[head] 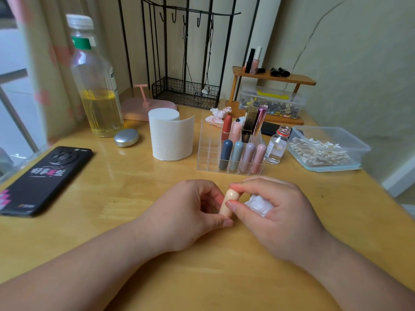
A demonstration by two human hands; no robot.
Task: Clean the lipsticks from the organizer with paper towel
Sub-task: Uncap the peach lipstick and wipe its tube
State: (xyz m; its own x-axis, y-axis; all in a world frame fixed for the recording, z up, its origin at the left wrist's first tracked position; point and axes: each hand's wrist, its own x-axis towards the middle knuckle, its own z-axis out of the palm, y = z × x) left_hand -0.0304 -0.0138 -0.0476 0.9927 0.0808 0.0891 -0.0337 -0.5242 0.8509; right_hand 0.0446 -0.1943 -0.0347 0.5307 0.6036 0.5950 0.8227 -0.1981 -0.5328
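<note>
A peach lipstick (229, 203) is held between both hands just above the wooden table, near its front middle. My left hand (190, 212) pinches its lower end with thumb and fingers. My right hand (276, 212) pinches the upper part between thumb and forefinger, with a crumpled white paper towel wad (258, 205) tucked in its palm. Behind them stands the clear acrylic organizer (207, 149) with several lipsticks (238, 156) upright in its right-hand slots. A paper towel roll (170, 135) stands left of the organizer.
A black phone (45, 178) lies at the left. An oil bottle (96, 86) and a silver compact (126, 137) stand behind it. At the right are a small glass bottle (276, 147) and a tub of cotton swabs (325, 149). A used tissue (219, 116) lies behind the organizer.
</note>
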